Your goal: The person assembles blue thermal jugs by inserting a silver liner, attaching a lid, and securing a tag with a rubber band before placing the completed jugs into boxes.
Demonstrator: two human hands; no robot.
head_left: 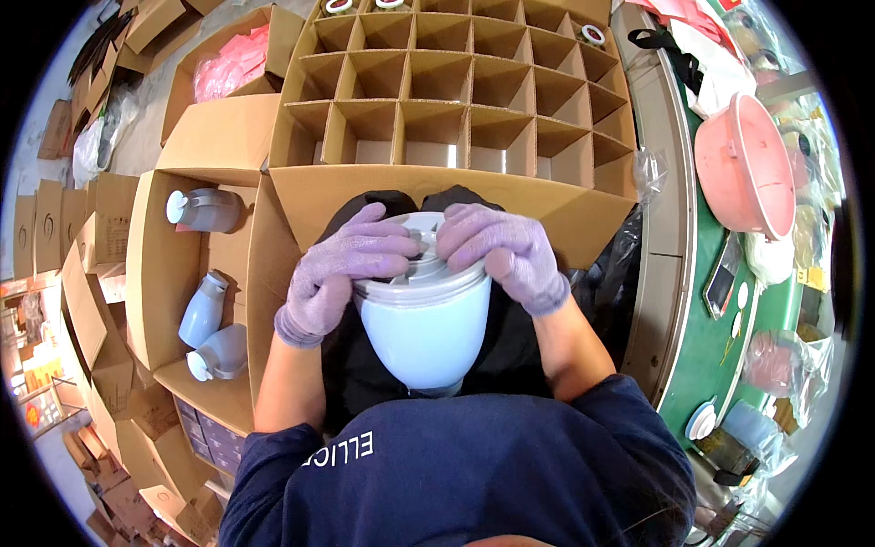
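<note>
A light blue vacuum-jug body (pixel 425 339) lies between my thighs, its narrow end toward my belly. Its wide end carries a grey ridged ring (pixel 419 287) and a grey cap-like piece, partly covered by my fingers. Both hands wear pale purple work gloves. My left hand (pixel 351 264) grips the left of this grey end, fingers bent over the rim. On the right side, my right hand (pixel 506 251) curls over the same end, with its thumb along the rim. The fingertips of both hands nearly meet over the grey piece.
A divided carton (pixel 433 128) stands ahead, with a few white-ringed items in its far cells. At left, an open carton (pixel 146 283) holds three jugs, one being a light blue jug (pixel 202 310). To the right, a green bench (pixel 679 401) bears a pink tub (pixel 715 169) and a phone (pixel 723 276).
</note>
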